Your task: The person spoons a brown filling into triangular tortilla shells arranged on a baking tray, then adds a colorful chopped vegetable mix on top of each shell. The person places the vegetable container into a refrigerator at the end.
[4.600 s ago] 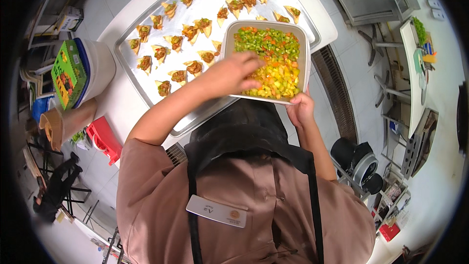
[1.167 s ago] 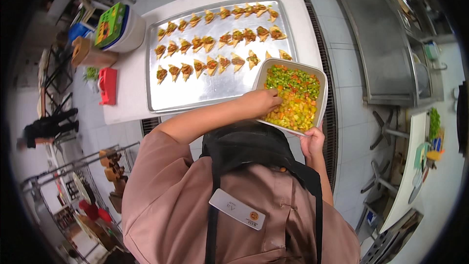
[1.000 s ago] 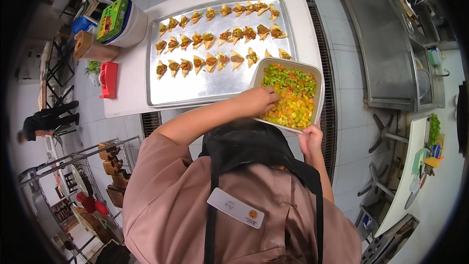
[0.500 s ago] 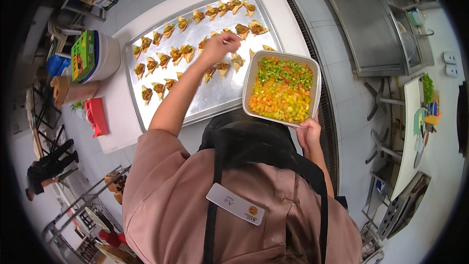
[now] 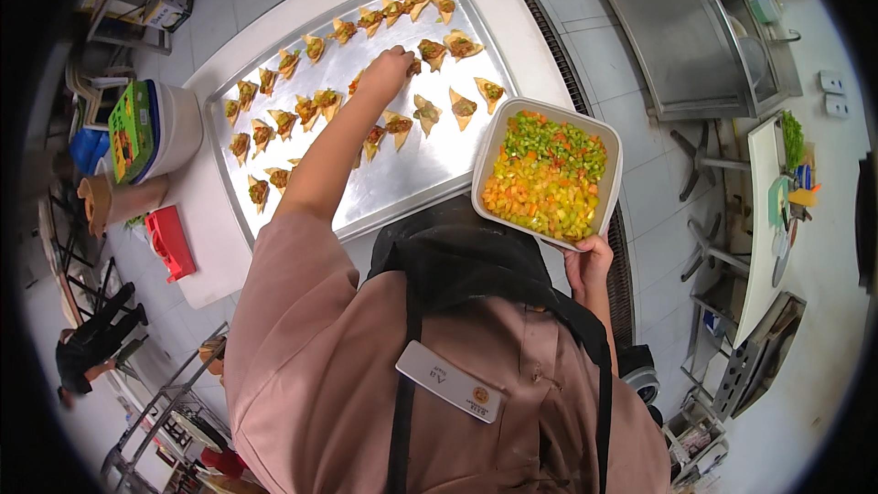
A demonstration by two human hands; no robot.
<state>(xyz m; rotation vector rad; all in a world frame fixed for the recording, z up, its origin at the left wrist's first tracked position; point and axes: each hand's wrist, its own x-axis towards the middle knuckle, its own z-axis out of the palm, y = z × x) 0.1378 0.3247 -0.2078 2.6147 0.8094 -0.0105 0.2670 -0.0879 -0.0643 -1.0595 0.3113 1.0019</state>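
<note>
My left hand (image 5: 388,71) is over the middle row of a large metal tray (image 5: 425,167), its fingers drawn together at one of the small folded pastry triangles. Whatever those fingertips hold is hidden. Rows of these triangles (image 5: 463,108) lie on the tray, most with a brown topping and some with green bits. At the tray's near right corner my right hand (image 5: 590,263) grips the lower edge of a square pale plastic container (image 5: 600,212). Inside it are diced vegetables (image 5: 547,167), green with some orange on the far side, yellow and orange on the near side.
The tray rests on a white table (image 5: 208,273). Along the table's left side stand a red holder (image 5: 170,242) and a white tub (image 5: 181,123) with a green pack against it. A steel counter (image 5: 645,32) is at the far right. Another person (image 5: 87,348) is at the far left.
My left hand has lowered from above the tray to a pastry in the middle row. The view has shifted slightly, and the container sits a little further right in it, still in my right hand.
</note>
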